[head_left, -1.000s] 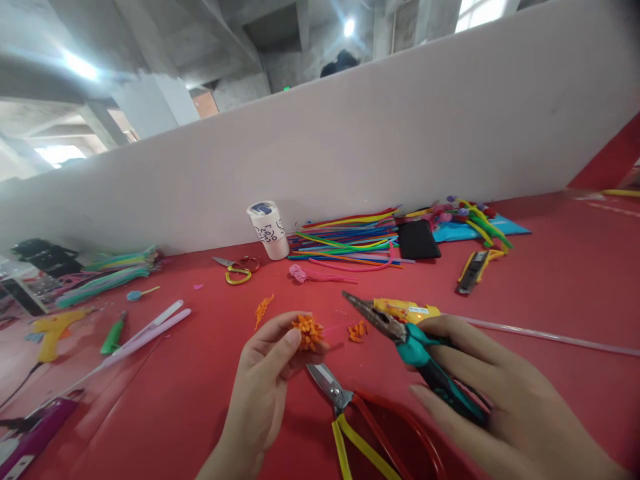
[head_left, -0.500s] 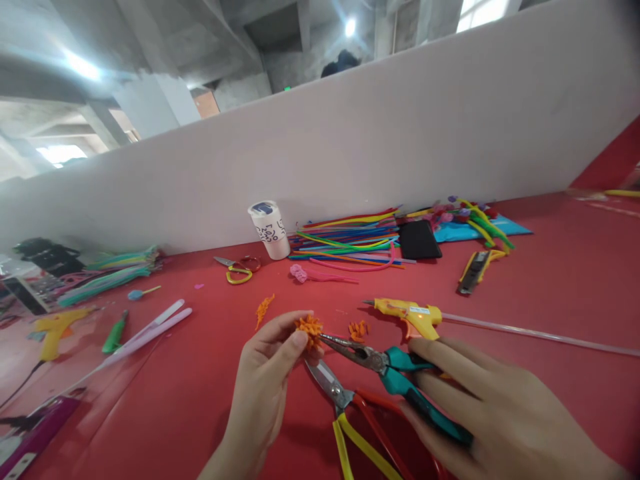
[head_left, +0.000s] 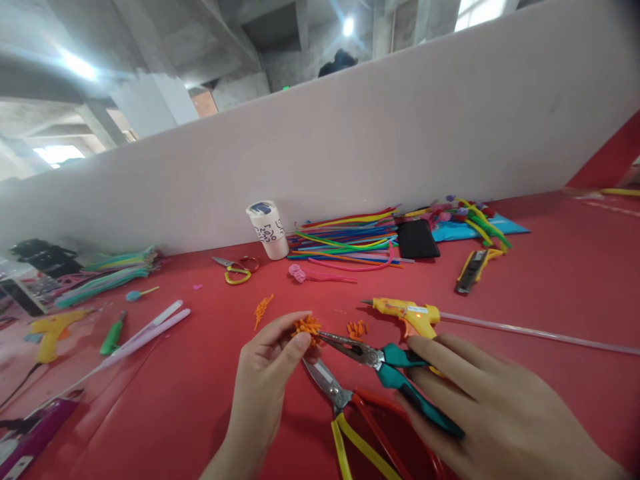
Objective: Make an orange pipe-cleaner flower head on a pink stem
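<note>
Between the thumb and fingers of my left hand (head_left: 267,370) is a small orange fuzzy bundle (head_left: 306,327). My right hand (head_left: 493,407) is wrapped round the teal and black handles of long-nose pliers (head_left: 373,357). The pliers' tips touch the right side of the bundle; whether they pinch a strand I cannot tell. Beneath the pliers lie large scissors (head_left: 343,397) with one yellow and one red handle, partly covered by my right hand. Small orange pieces (head_left: 357,329) lie behind the pliers, and an orange fuzzy strip (head_left: 262,311) lies to the left.
A yellow glue gun (head_left: 407,313) with a long glue stick lies beyond my right hand. Farther back are a white cup (head_left: 267,230), small scissors (head_left: 237,270), pipe cleaners (head_left: 345,237), a black phone-like slab (head_left: 418,239) and a utility knife (head_left: 473,272). A hair straightener (head_left: 145,337) lies left.
The pliers' handles look slightly wider apart and have shifted a little to the left. My left hand keeps hold of the orange bundle, whose strands look slightly flatter.
</note>
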Demonstrator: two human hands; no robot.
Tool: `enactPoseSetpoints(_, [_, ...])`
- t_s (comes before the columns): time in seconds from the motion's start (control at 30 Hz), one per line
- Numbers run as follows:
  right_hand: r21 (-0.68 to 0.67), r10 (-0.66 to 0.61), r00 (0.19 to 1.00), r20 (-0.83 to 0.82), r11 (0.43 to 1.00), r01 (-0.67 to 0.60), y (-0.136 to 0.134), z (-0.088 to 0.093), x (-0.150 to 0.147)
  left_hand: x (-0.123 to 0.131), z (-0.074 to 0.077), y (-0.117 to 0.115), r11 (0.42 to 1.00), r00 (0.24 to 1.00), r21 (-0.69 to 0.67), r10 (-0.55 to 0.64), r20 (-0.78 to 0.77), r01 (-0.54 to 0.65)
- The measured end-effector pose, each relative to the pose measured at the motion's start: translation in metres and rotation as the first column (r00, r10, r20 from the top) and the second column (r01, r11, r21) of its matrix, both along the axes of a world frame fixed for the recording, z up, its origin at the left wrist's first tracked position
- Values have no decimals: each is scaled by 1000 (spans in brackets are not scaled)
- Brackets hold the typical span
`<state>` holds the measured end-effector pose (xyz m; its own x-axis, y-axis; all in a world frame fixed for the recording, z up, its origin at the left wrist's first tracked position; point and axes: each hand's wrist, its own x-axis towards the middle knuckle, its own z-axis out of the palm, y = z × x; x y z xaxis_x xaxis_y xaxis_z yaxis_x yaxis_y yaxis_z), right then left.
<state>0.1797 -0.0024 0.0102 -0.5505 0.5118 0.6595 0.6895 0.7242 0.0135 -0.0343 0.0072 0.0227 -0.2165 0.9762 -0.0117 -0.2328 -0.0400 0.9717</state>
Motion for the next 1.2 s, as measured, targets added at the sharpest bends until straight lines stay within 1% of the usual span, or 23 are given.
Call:
enactPoseSetpoints(0.1, [-8, 9, 999, 46, 1000, -8, 0, 1, -1, 0, 0, 0, 1000, 1000, 15, 11, -4, -11])
enactPoseSetpoints(0.2, [-43, 7, 1000, 1, 999, -7, -1, 2, -2, -1, -1, -1, 1000, 1000, 24, 1, 8, -1])
enactPoseSetpoints(0.3, [-199, -3, 992, -126, 980, -23, -4, 4, -3, -3, -2, 0, 999, 1000, 49, -16, 22, 15])
enactPoseSetpoints(0.37, [-355, 6, 984, -179, 932, -70, -5, 6, -2, -4, -4, 0, 998, 999, 64, -29, 23, 27])
enactPoseSetpoints(0.47, [-568, 5, 982, -190, 815, -114, -6, 9, 0, -6, -4, 1, 997, 999, 67, -47, 20, 45])
enactPoseSetpoints(0.5, [-621, 6, 982, -188, 774, -124, -6, 10, 0, -6, -4, 1, 997, 998, 64, -52, 21, 51])
enactPoseSetpoints(0.53, [-651, 5, 981, -193, 748, -132, -5, 11, 1, -6, -3, 1, 997, 998, 60, -58, 23, 56])
enactPoseSetpoints(0.57, [-660, -2, 979, -203, 739, -136, -5, 11, 1, -6, -3, 1, 997, 998, 53, -58, 27, 57])
enactPoseSetpoints(0.6, [-651, -3, 977, -211, 746, -138, -5, 11, 0, -5, -2, 1, 997, 998, 46, -56, 32, 54])
enactPoseSetpoints(0.63, [-621, -9, 975, -221, 772, -134, -5, 11, 0, -4, -2, 1, 998, 998, 38, -51, 37, 50])
enactPoseSetpoints(0.67, [-572, -16, 973, -230, 811, -122, -5, 10, -1, -4, -1, 1, 998, 998, 29, -49, 43, 48])
enactPoseSetpoints(0.77, [-379, -36, 978, -207, 924, -47, -6, 4, -4, -2, -2, 2, 999, 997, 1, -46, 61, 46])
enactPoseSetpoints(0.8, [-307, -35, 982, -186, 951, -24, -6, 2, -5, -1, -2, 2, 999, 996, -7, -50, 68, 51])
enactPoseSetpoints(0.87, [-164, -32, 993, -113, 986, 13, -6, -2, -5, -2, -3, 2, 998, 994, -19, -63, 84, 65])
enactPoseSetpoints(0.93, [-30, -36, 999, -10, 999, 35, -5, -5, -4, -2, -4, 2, 996, 992, -26, -78, 100, 82])
enactPoseSetpoints(1.0, [62, -58, 993, 98, 997, 52, -5, -8, -3, -3, -5, 1, 995, 989, -30, -93, 114, 97])
enactPoseSetpoints(1.1, [131, -96, 973, 211, 989, 70, -6, -13, 1, -3, -5, 1, 993, 986, -31, -105, 132, 110])
enactPoseSetpoints(1.2, [177, -142, 958, 249, 979, 100, -6, -16, 3, -3, -5, 1, 992, 983, -37, -111, 148, 118])
